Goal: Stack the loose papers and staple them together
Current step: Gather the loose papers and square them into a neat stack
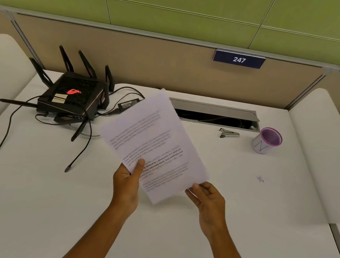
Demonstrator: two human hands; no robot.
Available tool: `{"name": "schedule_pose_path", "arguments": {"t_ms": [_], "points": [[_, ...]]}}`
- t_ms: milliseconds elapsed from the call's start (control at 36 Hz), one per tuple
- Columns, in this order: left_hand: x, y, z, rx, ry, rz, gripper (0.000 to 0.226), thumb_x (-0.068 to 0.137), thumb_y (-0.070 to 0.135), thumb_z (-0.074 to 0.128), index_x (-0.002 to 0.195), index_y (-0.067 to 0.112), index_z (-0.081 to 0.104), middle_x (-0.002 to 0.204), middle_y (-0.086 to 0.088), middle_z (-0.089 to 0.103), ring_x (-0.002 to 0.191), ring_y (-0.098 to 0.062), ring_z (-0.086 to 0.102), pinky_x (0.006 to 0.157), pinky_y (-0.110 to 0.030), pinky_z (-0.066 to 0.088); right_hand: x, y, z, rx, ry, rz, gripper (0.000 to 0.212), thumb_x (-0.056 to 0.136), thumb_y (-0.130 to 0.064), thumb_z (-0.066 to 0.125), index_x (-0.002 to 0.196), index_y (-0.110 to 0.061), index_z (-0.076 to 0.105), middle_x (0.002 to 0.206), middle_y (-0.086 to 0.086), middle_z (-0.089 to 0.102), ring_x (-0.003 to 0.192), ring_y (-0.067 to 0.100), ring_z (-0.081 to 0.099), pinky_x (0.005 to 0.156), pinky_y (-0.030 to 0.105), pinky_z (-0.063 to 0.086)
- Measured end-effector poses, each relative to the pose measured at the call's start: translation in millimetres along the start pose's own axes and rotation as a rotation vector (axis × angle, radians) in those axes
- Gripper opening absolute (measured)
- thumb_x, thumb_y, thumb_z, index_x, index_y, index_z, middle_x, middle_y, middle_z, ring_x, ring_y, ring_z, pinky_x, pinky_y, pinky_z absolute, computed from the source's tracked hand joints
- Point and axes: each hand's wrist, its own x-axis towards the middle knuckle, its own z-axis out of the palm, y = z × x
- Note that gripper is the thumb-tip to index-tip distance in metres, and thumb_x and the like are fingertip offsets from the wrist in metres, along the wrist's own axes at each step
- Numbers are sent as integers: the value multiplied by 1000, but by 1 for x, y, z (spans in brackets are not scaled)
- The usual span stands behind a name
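At the far left of the white counter (26, 207) sits a black router (73, 98) with several antennas standing up and others splayed flat, a red logo glowing on its top. Black cables (2, 140) trail from it toward the near left edge, and a black power adapter (128, 105) lies just to its right.

The left hand (127, 182) grips the papers (155, 146) at their lower left edge, thumb pressed on top of the printed sheet and fingers curled beneath. The papers are held above the middle of the counter, tilted so the top corner leans away and to the left; lines of printed text show on the upper sheet, and how many sheets there are cannot be told. The right hand (209, 200) pinches the lower right corner of the papers between thumb and fingertips.

Behind the papers, an open cable tray (216, 114) is sunk into the counter. Just right of it lies a small stapler (229, 133), apart from both hands. Further right stands a purple-rimmed cup (267, 140) marked with a letter N. On the divider above hangs a blue sign (239, 59) reading 247.
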Motion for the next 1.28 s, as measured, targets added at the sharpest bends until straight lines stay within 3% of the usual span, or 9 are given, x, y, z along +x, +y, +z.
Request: {"name": "schedule_pose_path", "arguments": {"t_ms": [83,139,278,361,583,750,917,1028,1278], "points": [[-4,1,8,-168,-19,-75,38,105,15,65,136,37,68,137,6,75,125,-19,73,104,-44,58,-5,1,19,72,-45,28,43,79,-13,82,119,-3,71,114,16,77,107,33,73,99,52,57],[-9,0,14,-212,-41,-109,40,106,14,64,135,40,67,136,5,76,123,-20,74,102,-46,60,-9,1,34,51,-77,31,38,87,-12,76,124,-6,70,118,12,78,110,29,74,95,50,59],[-5,-2,8,-208,-40,-104,48,102,5,66,141,33,64,136,2,76,122,-21,75,95,-40,66,-5,-7,45,-19,4,29,28,93,-7,74,121,-11,72,116,6,80,106,25,77,88,46,63],[12,11,-13,-243,37,-77,39,101,2,66,132,26,70,134,-5,76,117,-22,77,88,-36,68,2,-20,35,-163,20,-8,23,93,-7,75,115,-15,74,109,2,81,100,24,78,86,44,65],[58,47,-73,280,-219,-34,44,100,12,70,142,24,63,119,-4,81,111,-23,79,83,-33,68,20,-44,3,-403,21,-100,19,96,-16,73,113,-24,74,106,-5,82,90,19,80,74,34,65],[58,39,-55,479,-261,-9,29,93,13,80,118,26,71,107,10,84,104,-18,80,79,-26,67,26,-36,-1,-483,10,-158,24,98,-23,72,121,-27,72,109,-9,79,96,18,77,80,32,65],[49,19,-38,459,-153,97,23,98,18,76,118,27,69,108,8,78,98,-10,76,78,-16,63,26,-23,-6,-414,82,-207,21,94,-15,76,113,-23,74,105,-7,80,95,10,77,81,23,63],[46,-6,-40,518,-204,82,19,99,10,74,110,26,72,99,11,79,101,-13,73,80,-14,59,29,2,-11,-446,137,-155,22,94,-14,76,115,-22,73,105,-9,79,100,10,75,83,20,62],[40,-10,-35,498,-162,142,21,102,16,72,114,34,71,111,10,77,101,2,73,84,-11,58,31,14,-12,-442,191,-167,25,97,-18,73,122,-17,71,110,-3,78,102,12,73,89,27,59]]}}
